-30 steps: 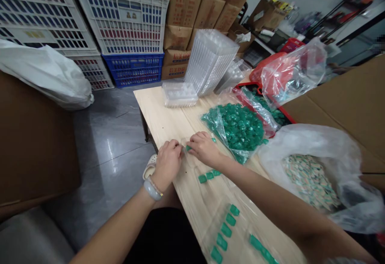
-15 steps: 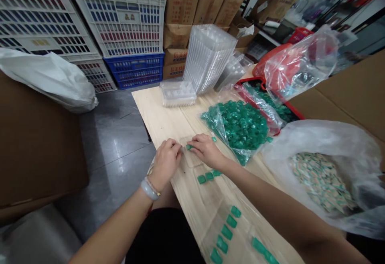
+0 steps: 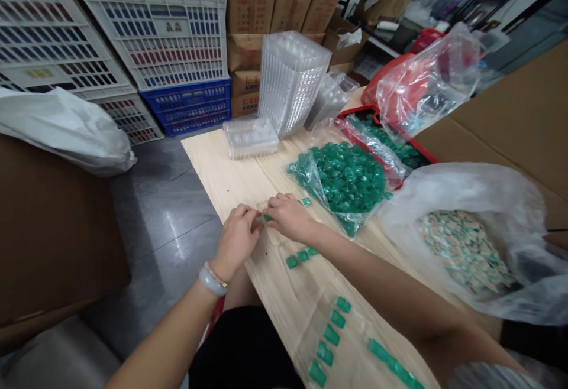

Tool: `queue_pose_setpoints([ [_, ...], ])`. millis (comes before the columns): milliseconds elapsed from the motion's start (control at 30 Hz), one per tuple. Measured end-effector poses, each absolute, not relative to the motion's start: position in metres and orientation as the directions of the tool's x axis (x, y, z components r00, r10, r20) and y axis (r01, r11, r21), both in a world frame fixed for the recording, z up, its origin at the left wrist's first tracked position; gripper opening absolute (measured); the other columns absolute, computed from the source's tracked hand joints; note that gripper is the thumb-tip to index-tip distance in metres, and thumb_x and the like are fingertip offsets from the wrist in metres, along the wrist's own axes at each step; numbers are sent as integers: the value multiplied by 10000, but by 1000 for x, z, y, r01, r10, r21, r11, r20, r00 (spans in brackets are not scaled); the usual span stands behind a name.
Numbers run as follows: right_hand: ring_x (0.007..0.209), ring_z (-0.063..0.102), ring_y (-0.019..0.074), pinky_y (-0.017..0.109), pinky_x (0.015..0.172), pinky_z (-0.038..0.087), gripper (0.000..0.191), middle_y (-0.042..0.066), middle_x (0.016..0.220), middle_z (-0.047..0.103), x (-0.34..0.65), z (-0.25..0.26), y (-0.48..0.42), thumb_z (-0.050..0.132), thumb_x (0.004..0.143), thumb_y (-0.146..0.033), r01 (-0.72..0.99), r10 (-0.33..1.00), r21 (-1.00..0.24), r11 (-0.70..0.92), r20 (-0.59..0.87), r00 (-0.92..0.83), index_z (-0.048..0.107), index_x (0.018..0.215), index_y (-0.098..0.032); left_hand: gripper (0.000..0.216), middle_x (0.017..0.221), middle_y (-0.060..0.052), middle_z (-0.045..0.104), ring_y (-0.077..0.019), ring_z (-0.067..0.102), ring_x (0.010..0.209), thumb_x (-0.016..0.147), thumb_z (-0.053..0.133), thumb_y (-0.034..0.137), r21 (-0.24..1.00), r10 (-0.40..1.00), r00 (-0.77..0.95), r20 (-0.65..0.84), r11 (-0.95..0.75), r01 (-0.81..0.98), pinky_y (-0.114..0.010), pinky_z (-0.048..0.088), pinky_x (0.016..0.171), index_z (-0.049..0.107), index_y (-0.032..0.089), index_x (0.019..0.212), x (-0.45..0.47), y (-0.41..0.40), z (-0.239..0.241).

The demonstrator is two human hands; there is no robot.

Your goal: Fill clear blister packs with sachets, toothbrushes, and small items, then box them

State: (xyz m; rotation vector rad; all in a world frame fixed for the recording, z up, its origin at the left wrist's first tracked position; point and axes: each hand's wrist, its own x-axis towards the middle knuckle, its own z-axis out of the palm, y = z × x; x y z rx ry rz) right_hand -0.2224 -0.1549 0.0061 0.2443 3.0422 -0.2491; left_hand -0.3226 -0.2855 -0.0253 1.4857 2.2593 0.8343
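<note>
A thin clear plastic tray (image 3: 278,236) lies on the wooden table, partly hidden under my hands. My right hand (image 3: 288,216) is closed with its fingertips on a small green wrapped piece (image 3: 266,218) over the tray. Just left of it, my left hand (image 3: 239,232) has its fingers pinched together at the tray's left edge, close to the green piece. Another green piece (image 3: 305,201) shows beyond my right hand. Nearer to me, a short row of green pieces (image 3: 302,256) lies in clear plastic, and a longer row (image 3: 331,334) sits in another clear tray.
A heap of green pieces (image 3: 346,176) rests on a plastic bag to the right. Behind stand stacked clear trays (image 3: 290,81) and a red bin (image 3: 415,146). At right is a white plastic bag (image 3: 497,191) with small flat packets. Crates (image 3: 151,34) stand beyond the table.
The view has shifted slightly, so the table sits further left. My right fingertips and the green piece have come closer to my left fingertips.
</note>
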Motion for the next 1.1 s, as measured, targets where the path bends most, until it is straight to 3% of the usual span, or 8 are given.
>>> queue_pose_setpoints([
  [67,948,464,211,353,802,340,300,89,980,546,-208,7,-149,569,755,-286,262,288,-250,932,73,-955,580,1038,-187,242,915,-65,511,-196,486,878,743,522,211,643,918,-389,71,257,722,-347,428,789,584,162,972,-325,-285,-24],
  [133,915,485,198,342,794,372,252,89,964,546,-189,7,-145,500,795,-264,401,495,-358,843,226,-839,589,1016,-183,257,945,-64,509,-189,481,891,750,520,215,659,929,-348,129,182,730,-339,425,801,579,167,996,-326,-281,-20],
  [233,774,519,162,293,715,417,229,57,812,559,-164,3,-150,411,826,-210,500,642,-478,722,192,-742,630,886,-184,260,986,-54,513,-181,470,915,764,503,194,630,949,-220,227,29,776,-329,413,825,580,194,1012,-323,-265,-13],
  [367,777,530,150,263,718,422,293,61,832,561,-157,-6,-171,374,823,-153,554,618,-464,691,-17,-786,616,988,-169,335,988,-54,531,-186,470,901,758,478,137,542,979,-34,202,-83,836,-338,415,807,559,220,1071,-319,-239,-15],
  [567,858,502,185,296,760,393,369,75,916,552,-173,-9,-180,349,823,-148,619,594,-260,741,-177,-785,529,1139,-210,364,947,-58,551,-175,477,880,784,409,115,525,983,62,171,-144,839,-330,406,814,540,202,1112,-322,-229,-26],
  [900,888,494,185,287,767,371,356,57,952,536,-175,-11,-181,367,804,-148,660,632,-240,712,-188,-751,523,1116,-215,365,971,-58,547,-177,471,896,792,414,127,557,979,60,193,-160,815,-331,399,820,527,198,1131,-324,-230,-33],
  [1100,867,489,188,296,741,353,357,61,952,554,-166,-4,-174,391,780,-104,598,567,-219,771,-191,-801,548,1084,-205,353,956,-56,548,-175,474,886,798,410,136,565,979,48,200,-155,810,-331,399,815,536,208,1121,-324,-231,-33],
])
